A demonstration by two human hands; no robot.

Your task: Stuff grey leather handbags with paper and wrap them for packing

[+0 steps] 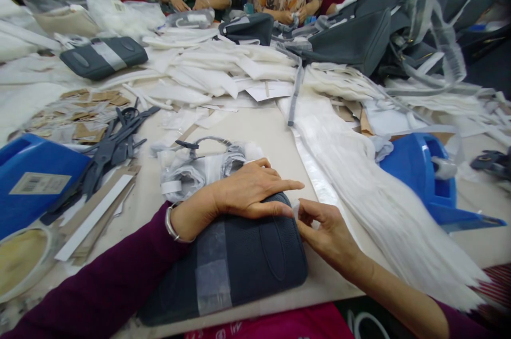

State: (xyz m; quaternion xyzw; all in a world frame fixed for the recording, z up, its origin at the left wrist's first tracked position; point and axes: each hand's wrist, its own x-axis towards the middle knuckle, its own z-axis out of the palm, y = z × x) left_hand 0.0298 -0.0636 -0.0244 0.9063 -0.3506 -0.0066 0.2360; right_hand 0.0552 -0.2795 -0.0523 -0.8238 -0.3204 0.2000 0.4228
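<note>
A dark blue handbag (255,254) lies flat at the table's front edge, with a clear strip (213,270) around its middle. My left hand (255,190) rests across its upper edge, palm down, with index finger and thumb stretched toward the right corner. At that corner my right hand (323,222) pinches a small whitish, translucent piece (296,208) beside the bag's side. I cannot tell whether it is tape or thin wrapping. Behind the bag, its wrapped handles and strap (195,174) lie in white and clear film.
Blue tape dispensers stand at left (35,179) and right (415,174). Dark straps (107,147) and card strips (98,211) lie left, near a round tub (27,259). White foam sheets (359,179) run along the right. Another wrapped bag (104,57) lies farther back; co-workers sit opposite.
</note>
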